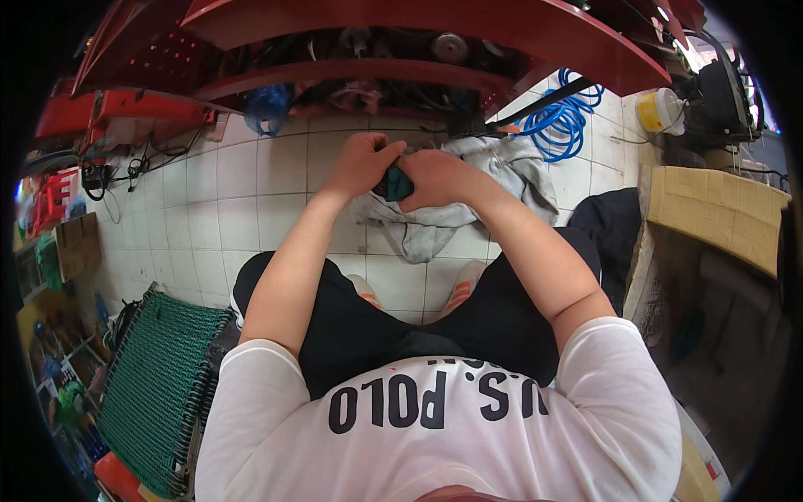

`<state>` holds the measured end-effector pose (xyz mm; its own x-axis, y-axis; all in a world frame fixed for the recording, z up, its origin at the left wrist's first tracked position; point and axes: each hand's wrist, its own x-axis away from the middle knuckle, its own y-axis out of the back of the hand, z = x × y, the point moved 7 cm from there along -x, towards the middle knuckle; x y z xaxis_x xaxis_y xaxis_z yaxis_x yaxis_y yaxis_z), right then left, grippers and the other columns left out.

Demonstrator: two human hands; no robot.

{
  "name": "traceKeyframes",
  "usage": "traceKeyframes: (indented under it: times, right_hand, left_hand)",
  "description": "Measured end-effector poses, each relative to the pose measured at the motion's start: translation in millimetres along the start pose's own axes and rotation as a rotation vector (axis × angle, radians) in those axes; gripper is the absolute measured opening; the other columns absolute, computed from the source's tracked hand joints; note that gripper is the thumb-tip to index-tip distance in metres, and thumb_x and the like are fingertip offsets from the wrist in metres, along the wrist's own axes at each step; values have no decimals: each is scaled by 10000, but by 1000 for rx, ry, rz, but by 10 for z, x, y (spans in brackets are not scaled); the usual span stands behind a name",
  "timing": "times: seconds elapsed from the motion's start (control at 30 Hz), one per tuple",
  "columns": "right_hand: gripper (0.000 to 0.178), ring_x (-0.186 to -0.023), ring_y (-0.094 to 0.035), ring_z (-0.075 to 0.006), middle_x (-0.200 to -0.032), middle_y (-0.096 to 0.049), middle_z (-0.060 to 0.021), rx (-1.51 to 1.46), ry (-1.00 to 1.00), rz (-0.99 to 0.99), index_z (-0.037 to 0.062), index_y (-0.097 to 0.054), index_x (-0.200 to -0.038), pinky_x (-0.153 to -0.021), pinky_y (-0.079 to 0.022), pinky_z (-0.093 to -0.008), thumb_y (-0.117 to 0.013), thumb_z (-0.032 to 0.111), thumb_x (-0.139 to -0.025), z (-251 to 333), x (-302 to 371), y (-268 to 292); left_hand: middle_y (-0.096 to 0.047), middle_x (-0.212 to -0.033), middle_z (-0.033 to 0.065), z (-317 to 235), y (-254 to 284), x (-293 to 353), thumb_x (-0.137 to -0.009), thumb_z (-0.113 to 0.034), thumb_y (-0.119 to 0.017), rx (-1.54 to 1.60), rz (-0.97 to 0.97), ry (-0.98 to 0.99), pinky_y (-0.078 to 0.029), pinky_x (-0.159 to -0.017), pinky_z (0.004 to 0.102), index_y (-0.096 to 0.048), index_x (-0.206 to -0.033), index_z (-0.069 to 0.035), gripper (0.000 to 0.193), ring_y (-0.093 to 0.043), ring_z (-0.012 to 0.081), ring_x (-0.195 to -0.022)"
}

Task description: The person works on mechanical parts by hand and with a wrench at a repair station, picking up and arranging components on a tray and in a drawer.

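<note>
In front of me, over a grey cloth (427,236) spread on the floor, both hands meet on a small dark green and black object (397,184). My right hand (437,177) is closed around its right side and covers much of it. At its far left end, my left hand (355,166) has curled fingers, the thumb pressed toward the object. The fingers hide most of the object's shape, so its kind cannot be made out.
A red metal bench (418,23) spans the far side, with a blue plastic bag (268,109) beneath. Coiled blue hose (556,125) lies at far right, near a white and yellow jug (659,112). A cardboard box (719,209) stands right; a green woven seat (159,368) stands left.
</note>
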<state>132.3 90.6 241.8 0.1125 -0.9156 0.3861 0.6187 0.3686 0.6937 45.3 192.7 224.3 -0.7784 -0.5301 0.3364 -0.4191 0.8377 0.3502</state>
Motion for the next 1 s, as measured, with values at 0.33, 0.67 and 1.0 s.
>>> traceKeyframes:
  times: [0.33,0.67,1.0]
  right_hand:
    - [582,-1042,-689,-431,-1034,-728,-228,-90,27,28,26,-666,-1179,-898,-555,-499,-857,280,-690,-54,-117,-32]
    - [584,-1131,-673,-390,-1145,-721,-160,-147,-19,-30,116,-642,-1245,-947,-549,-468,-864,218,-714,-689,-176,-214]
    - [820,-1168,-665,-389,-1236,-707,-177,-212,-78,67,164,-555,-1475,-994,-542,-454,-866,249,-721,-852,-195,-470]
  left_hand:
    - [-563,-614,86,-182,88,8,-968,-302,-720,-192,-85,-100,-426,-585,350,-653,-762,27,394,-479,82,-638]
    - [-661,-692,113,-387,887,272,-941,-297,-693,-99,-189,21,-485,-643,391,-723,-872,40,346,-610,187,-651]
    - [-593,-702,24,-374,776,232,-925,-257,-717,-142,-42,59,-420,-620,331,-722,-896,47,305,-502,99,-677]
